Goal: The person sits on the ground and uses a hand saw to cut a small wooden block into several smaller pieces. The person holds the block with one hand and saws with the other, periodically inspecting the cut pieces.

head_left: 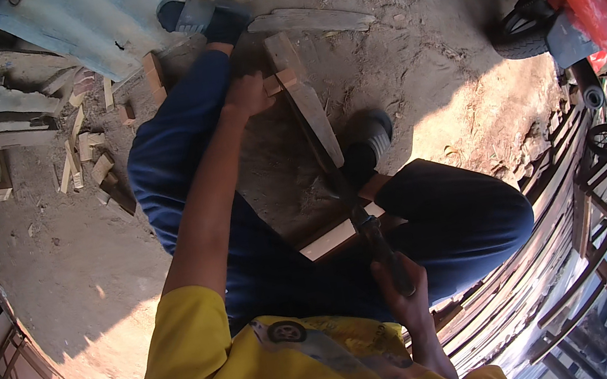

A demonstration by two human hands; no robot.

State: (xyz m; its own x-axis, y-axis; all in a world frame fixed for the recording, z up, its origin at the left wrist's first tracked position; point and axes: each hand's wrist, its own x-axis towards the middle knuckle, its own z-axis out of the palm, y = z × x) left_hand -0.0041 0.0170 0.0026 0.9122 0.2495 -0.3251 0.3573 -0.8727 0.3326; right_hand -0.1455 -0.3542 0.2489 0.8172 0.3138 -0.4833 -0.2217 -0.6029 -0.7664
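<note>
My left hand [248, 94], reaching out between my legs, is closed around a small wooden block [287, 78]. The block lies across a long greyish board [310, 110] that slants along the ground between my feet. Close to my body, my right hand [403, 280] grips the dark handle of a long tool [373, 234]. The tool points away from me, and its far part runs against the near end of the board. Dark shadow there hides its working end, so its exact kind cannot be told.
Wood offcuts [89, 147] lie on the dirt at left. A loose plank [310, 21] rests near my left shoe [202, 12], below corrugated sheeting [98, 20]. Stacked wooden strips [505, 281] fill the right, and a vehicle wheel [519, 32] stands beyond. A pale beam [338, 237] crosses between my thighs.
</note>
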